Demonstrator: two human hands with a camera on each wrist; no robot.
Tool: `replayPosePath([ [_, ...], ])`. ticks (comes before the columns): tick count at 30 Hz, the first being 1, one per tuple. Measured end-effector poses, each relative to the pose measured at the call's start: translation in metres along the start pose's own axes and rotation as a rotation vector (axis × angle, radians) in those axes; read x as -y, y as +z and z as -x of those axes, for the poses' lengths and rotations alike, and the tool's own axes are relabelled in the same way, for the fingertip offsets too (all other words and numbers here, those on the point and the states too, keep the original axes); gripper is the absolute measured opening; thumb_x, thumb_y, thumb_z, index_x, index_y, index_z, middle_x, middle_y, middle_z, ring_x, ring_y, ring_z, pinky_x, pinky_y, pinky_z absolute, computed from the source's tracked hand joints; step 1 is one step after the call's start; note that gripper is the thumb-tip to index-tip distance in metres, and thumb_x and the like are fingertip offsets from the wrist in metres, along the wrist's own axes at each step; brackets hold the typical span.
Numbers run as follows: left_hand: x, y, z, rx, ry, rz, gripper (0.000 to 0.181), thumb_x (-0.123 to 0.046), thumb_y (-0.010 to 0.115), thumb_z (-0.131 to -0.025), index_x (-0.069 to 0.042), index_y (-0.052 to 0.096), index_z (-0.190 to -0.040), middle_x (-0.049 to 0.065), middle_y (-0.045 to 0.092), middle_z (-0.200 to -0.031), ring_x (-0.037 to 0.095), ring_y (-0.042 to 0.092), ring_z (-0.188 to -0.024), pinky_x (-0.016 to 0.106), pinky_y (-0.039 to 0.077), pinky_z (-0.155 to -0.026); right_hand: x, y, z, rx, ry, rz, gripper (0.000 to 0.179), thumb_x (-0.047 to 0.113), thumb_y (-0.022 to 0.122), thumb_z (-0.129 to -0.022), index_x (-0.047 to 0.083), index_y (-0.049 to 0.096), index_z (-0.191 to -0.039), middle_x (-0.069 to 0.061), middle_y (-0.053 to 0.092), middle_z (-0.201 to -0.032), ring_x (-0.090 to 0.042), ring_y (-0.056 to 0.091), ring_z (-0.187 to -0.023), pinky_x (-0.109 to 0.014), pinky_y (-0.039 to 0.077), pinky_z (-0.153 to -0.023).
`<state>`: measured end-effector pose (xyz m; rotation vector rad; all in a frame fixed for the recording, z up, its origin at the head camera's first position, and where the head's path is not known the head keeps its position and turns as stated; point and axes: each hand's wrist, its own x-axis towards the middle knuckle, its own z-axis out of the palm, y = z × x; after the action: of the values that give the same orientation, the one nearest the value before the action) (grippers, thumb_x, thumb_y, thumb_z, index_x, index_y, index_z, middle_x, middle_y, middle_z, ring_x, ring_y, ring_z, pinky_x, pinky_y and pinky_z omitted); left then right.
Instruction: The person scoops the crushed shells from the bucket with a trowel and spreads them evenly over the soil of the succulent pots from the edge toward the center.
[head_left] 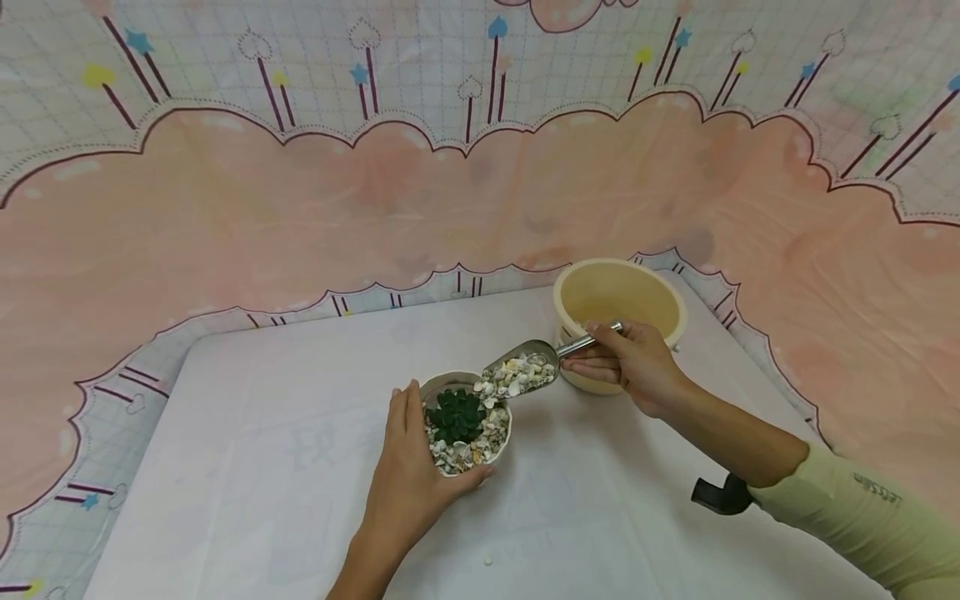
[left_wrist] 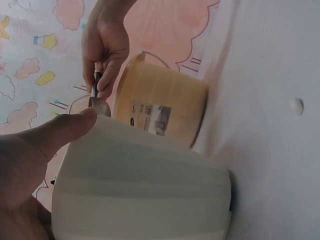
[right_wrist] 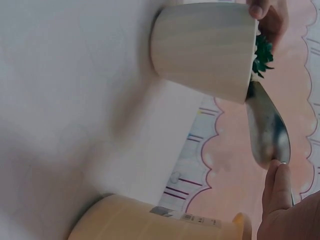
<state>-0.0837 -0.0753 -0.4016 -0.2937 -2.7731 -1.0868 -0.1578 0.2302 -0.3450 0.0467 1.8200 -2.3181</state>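
Observation:
A white flower pot (right_wrist: 205,50) stands on the table, with a dark green succulent (head_left: 456,415) and pale pebbles (head_left: 465,456) inside. My left hand (head_left: 408,475) holds the pot at its left side, thumb at the near rim and fingers at the far rim. In my right hand (head_left: 641,367) is a metal scoop (right_wrist: 270,132), gripped by its handle. Shells or pebbles (head_left: 519,375) fill the scoop, whose front tip overlaps the pot's right rim. In the right wrist view the scoop slopes with its tip right at the rim, beside the plant.
Behind and right of the pot is a yellow bucket (left_wrist: 187,107) with a label on its side. A loose pebble (head_left: 487,562) lies near the front of the white-covered table (head_left: 300,467). Patterned cloth (head_left: 337,217) hangs behind and at the right.

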Motion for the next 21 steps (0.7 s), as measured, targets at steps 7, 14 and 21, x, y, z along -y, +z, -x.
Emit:
replayPosePath([
  [7,0.0086,-0.0027,-0.0041,0.023,0.055,0.005,0.136,-0.045,0.1,-0.068,0.009,0.02,-0.163,0.033,0.023,-0.166,0.049,0.02,-0.154,0.062,0.035,-0.115,-0.0003,-0.0005,-0.0005,0.003,-0.007,0.0,0.033,0.013,0.05,-0.113,-0.019,0.051,-0.121,-0.019,0.078,-0.093,-0.027,0.079,-0.087,-0.035,0.06,-0.083],
  [14,0.0015,-0.0052,-0.001,0.016,-0.009,0.008,0.14,-0.048,0.101,-0.066,0.009,0.017,-0.163,0.032,0.019,-0.167,0.048,0.015,-0.156,0.062,0.034,-0.116,-0.0009,-0.0002,-0.0014,0.015,-0.012,0.003,0.03,0.012,0.05,-0.113,-0.017,0.053,-0.119,-0.019,0.078,-0.094,-0.027,0.079,-0.087,-0.036,0.06,-0.083],
  [21,0.0035,-0.0048,-0.003,0.017,0.037,0.012,0.136,-0.044,0.101,-0.067,0.009,0.02,-0.163,0.031,0.023,-0.166,0.047,0.019,-0.155,0.062,0.033,-0.117,0.0,-0.0009,0.0,0.014,-0.009,0.008,0.033,0.012,0.049,-0.113,-0.02,0.05,-0.122,-0.019,0.078,-0.094,-0.027,0.079,-0.087,-0.036,0.06,-0.084],
])
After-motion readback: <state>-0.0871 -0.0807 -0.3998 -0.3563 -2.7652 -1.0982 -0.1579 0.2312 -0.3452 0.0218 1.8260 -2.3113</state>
